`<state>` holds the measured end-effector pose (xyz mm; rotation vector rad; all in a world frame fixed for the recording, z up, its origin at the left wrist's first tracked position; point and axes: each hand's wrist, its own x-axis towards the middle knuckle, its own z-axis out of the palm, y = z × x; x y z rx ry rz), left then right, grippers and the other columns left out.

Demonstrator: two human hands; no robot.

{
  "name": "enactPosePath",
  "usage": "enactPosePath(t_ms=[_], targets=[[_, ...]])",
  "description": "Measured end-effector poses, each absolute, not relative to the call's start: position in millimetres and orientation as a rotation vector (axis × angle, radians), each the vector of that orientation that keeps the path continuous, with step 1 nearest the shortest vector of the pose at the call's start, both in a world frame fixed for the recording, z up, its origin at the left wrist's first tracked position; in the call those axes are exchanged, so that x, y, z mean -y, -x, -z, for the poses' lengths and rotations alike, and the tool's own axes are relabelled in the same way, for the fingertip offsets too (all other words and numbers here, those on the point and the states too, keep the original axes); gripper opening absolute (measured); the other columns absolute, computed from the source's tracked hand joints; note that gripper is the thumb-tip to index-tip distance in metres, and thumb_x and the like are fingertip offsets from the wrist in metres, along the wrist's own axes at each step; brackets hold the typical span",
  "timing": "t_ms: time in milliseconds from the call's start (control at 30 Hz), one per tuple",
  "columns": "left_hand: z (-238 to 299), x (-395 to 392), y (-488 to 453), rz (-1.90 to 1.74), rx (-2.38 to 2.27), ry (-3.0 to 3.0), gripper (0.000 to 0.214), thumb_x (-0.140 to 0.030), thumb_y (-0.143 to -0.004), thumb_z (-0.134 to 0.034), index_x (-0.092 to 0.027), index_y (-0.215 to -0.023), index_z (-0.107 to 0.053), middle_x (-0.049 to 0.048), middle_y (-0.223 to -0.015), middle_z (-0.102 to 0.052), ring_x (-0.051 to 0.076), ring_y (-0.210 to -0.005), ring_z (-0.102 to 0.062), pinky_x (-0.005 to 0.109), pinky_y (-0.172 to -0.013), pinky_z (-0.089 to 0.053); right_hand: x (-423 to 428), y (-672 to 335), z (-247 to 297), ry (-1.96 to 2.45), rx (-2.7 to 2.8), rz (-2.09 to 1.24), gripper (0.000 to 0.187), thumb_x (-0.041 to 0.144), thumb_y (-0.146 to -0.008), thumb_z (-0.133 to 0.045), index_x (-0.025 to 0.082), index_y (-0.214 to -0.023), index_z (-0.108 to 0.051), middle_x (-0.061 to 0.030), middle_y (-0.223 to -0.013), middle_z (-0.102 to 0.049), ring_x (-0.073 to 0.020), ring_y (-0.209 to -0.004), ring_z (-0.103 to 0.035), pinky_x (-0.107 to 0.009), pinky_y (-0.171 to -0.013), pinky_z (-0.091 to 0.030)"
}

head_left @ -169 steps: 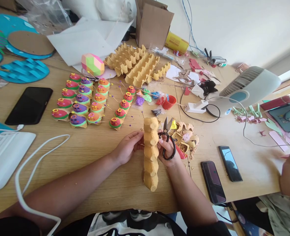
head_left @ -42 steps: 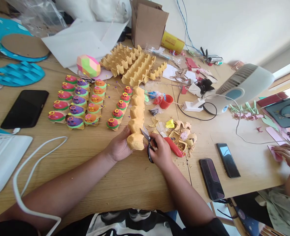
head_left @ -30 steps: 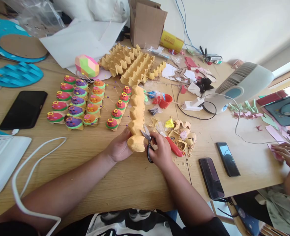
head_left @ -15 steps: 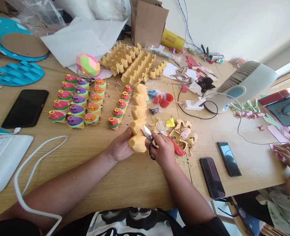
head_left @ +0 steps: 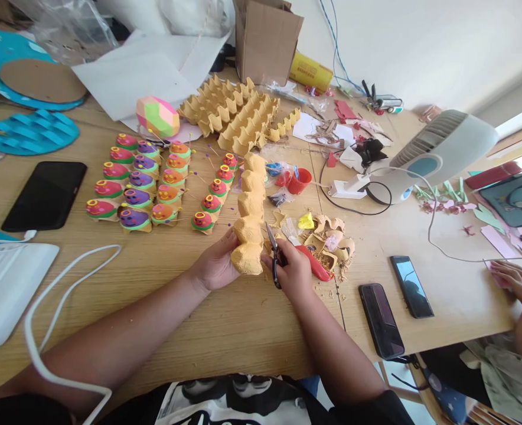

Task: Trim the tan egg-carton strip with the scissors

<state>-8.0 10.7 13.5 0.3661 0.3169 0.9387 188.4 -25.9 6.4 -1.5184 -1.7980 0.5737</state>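
A strip of yellow egg carton [head_left: 250, 203], several cups long, is held up with its cups bulging toward me. My left hand [head_left: 217, 264] grips its near end from the left side. In my right hand [head_left: 294, 268] is a pair of scissors [head_left: 273, 239] with black handles, blades pointing up and away beside the strip's right edge. Left of the strip stand rows of painted egg carton caterpillars, among them a red-headed row [head_left: 210, 203] and an orange row [head_left: 171, 177], with pins as feelers.
Carton scraps [head_left: 327, 242] and a red bag lie to the right, near a red cup [head_left: 299, 180]. Uncut egg trays [head_left: 229, 112] sit farther back. A fan [head_left: 442, 150] and two phones [head_left: 381, 320] are at right, with another person's hands [head_left: 518, 280] beyond.
The scissors have drawn back to the right, away from the strip, and their blades now look more closed. The far end of the strip has shifted slightly right.
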Motion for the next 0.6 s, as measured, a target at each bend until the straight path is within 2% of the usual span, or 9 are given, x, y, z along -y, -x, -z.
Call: enactPosePath(t_ms=[267, 433, 533, 600], targets=[[-14, -12, 9, -0.924, -0.302, -0.368, 0.037, -0.039, -0.086, -0.089, -0.017, -0.113, -0.075, 0.0034, -0.105, -0.08, 0.017, -0.092, -0.074, 0.024, -0.074, -0.057, 24, -183, -10, 1.349, 1.498, -1.03, 0.034, 0.049, -0.085, -0.083, 0.023, -0.103, -0.069, 0.0035, -0.073, -0.057, -0.0143, -0.063, -0.049, -0.027, -0.059, -0.038], [0, -11, 11, -0.937, -0.411, -0.384, 0.033, -0.036, -0.081, -0.094, -0.021, -0.103, -0.075, 0.0003, -0.101, -0.08, 0.016, -0.089, -0.075, 0.025, -0.076, -0.059, 23, -181, -10, 1.127, 1.105, -1.312, 0.041, 0.049, -0.084, -0.086, 0.025, -0.108, -0.063, 0.0035, -0.078, -0.064, -0.0136, -0.065, -0.055, -0.026, -0.061, -0.045], [6, -9, 11, -0.932, -0.46, -0.4, 0.03, -0.035, -0.08, -0.095, -0.022, -0.096, -0.073, 0.0012, -0.104, -0.081, 0.018, -0.095, -0.077, 0.029, -0.084, -0.062, 21, -184, -12, 1.002, 0.973, -1.462, 0.046, 0.044, -0.082, -0.09, 0.026, -0.111, -0.059, 0.003, -0.08, -0.07, -0.013, -0.065, -0.059, -0.025, -0.062, -0.049], [7, -8, 10, -0.944, -0.474, -0.415, 0.029, -0.035, -0.081, -0.094, -0.021, -0.095, -0.072, 0.0014, -0.104, -0.081, 0.019, -0.095, -0.078, 0.031, -0.085, -0.063, 20, -185, -13, 0.942, 0.93, -1.576, 0.049, 0.043, -0.08, -0.092, 0.025, -0.11, -0.058, 0.0043, -0.077, -0.068, -0.0127, -0.063, -0.06, -0.024, -0.06, -0.05]])
